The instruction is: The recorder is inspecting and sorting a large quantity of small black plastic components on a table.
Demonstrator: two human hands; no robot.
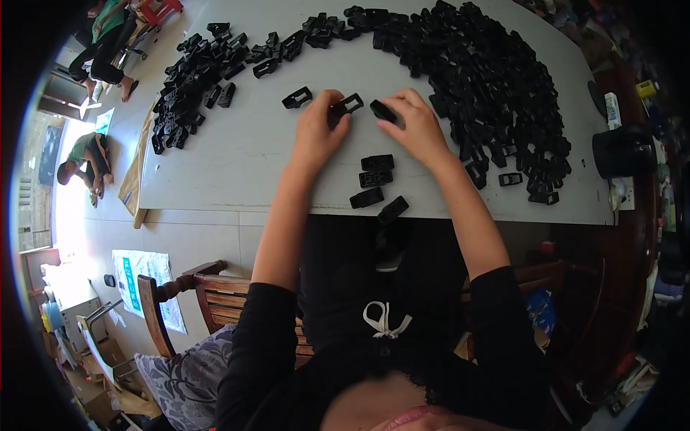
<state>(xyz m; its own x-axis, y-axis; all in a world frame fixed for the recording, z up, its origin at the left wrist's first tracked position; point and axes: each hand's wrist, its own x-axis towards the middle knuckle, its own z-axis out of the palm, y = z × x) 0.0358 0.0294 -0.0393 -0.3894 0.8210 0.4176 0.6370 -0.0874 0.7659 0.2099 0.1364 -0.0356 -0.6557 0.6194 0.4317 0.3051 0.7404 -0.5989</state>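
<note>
Above the middle of the grey table (230, 165), my left hand (318, 133) is closed on a black plastic housing (350, 104) with a rectangular opening. Close by on the right, the fingers of my right hand (418, 129) pinch a second black plastic piece (383, 110). The two pieces are apart. Just left of my left hand lies a loose black housing (296, 98). Between my forearms, several similar black pieces (376, 178) form a short column, and one tilted piece (393, 210) lies at the table's near edge.
A large heap of black pieces (496, 79) covers the table's right side, and a smaller heap (190, 90) lies at the left. Beyond the right edge stands a dark cylindrical container (624, 153). A wooden chair (215, 287) is behind me. Two people sit at the far left.
</note>
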